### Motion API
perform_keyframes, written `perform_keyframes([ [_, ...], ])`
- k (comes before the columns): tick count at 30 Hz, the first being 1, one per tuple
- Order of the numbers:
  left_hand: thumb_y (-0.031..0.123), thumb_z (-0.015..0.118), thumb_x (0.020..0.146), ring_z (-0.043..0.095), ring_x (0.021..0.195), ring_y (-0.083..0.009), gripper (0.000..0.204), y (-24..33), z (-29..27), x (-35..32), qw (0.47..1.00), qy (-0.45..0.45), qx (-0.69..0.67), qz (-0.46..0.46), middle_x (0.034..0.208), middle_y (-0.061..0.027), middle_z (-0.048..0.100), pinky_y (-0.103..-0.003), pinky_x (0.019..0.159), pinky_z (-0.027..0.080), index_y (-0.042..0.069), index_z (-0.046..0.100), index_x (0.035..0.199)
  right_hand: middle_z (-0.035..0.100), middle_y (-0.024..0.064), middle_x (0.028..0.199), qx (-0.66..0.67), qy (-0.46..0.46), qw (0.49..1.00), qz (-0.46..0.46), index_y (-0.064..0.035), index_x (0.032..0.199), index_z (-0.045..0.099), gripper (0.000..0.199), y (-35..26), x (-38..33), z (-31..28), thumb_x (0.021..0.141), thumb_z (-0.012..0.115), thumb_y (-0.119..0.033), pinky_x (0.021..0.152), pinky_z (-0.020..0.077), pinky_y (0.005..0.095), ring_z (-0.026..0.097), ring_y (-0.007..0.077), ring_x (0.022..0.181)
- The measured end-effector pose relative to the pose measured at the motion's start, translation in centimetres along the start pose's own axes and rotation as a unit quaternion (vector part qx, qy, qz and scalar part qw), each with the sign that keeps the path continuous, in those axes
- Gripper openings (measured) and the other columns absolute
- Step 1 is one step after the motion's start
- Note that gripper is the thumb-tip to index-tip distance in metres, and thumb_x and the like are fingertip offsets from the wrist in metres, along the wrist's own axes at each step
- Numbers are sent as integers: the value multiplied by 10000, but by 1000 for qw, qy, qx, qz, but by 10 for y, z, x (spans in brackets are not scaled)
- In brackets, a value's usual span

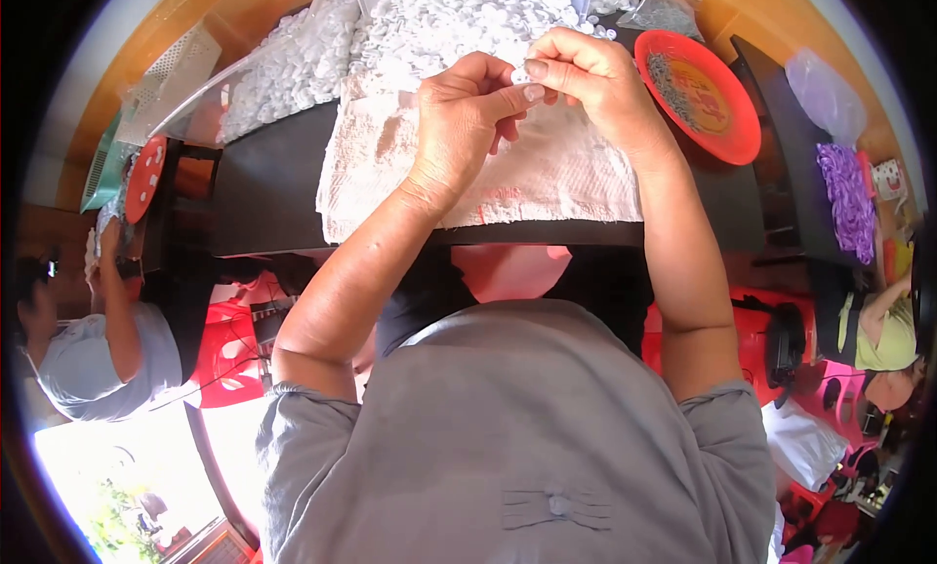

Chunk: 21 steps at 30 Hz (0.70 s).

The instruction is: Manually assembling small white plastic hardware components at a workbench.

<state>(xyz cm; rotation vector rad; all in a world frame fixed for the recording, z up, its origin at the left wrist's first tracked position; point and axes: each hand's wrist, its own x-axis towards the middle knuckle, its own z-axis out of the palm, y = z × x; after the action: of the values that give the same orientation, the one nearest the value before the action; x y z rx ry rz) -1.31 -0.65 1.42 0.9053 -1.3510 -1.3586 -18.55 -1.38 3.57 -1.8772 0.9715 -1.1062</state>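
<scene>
Above a pale cloth (390, 188) on the dark table, my two hands meet at their fingertips. A small white round plastic piece (520, 76) shows between them. My left hand (470, 110) is closed, its thumb and fingers pinching at the piece. My right hand (586, 73) pinches the same piece from the other side, thumb against forefinger. Whether a second tiny part is in the fingers cannot be seen. Just beyond the hands lies a large heap of similar white pieces (444, 22). At the right stands a red oval plate (739, 125) holding small grey metal-looking bits (673, 88).
A clear plastic bag of white pieces (293, 71) leans at the left, near a white perforated basket (181, 71). Purple bundled strands (847, 198) lie on the right. Another person (107, 354) sits at the far left, and one in yellow-green (883, 325) at the far right.
</scene>
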Motion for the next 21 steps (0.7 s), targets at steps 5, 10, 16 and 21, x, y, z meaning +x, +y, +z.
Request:
perform_keyframes([
  [5,100,681,869,552,511,-89,109,-7,-3,-2,994,9,-108,10,693,-47,631,-209,413,377,22,607,890,578,-16,677,56,47,996,47,-35,835,654,143,-1,2,3,879,639,-170,563,378,210,522,51,631],
  [10,113,628,910,567,530,-127,103,-2,-8,-5,984,-20,-173,-39,722,-72,630,-229,425,390,14,600,924,584,-13,727,62,29,995,70,-22,883,651,191,-3,1,3,911,619,-208,571,384,202,541,59,651],
  [16,132,608,928,573,545,-139,129,-3,-11,-6,981,-22,-183,-58,735,-77,626,-233,439,393,7,597,961,605,11,745,58,9,997,51,1,931,640,175,-1,2,3,907,622,-171,571,385,201,566,82,663],
  [21,76,598,908,554,502,-122,82,2,-11,-8,977,-8,-204,-64,702,-70,630,-234,410,380,-2,607,886,625,34,768,67,19,997,46,8,956,636,145,3,4,2,901,623,-125,577,391,201,587,97,677],
])
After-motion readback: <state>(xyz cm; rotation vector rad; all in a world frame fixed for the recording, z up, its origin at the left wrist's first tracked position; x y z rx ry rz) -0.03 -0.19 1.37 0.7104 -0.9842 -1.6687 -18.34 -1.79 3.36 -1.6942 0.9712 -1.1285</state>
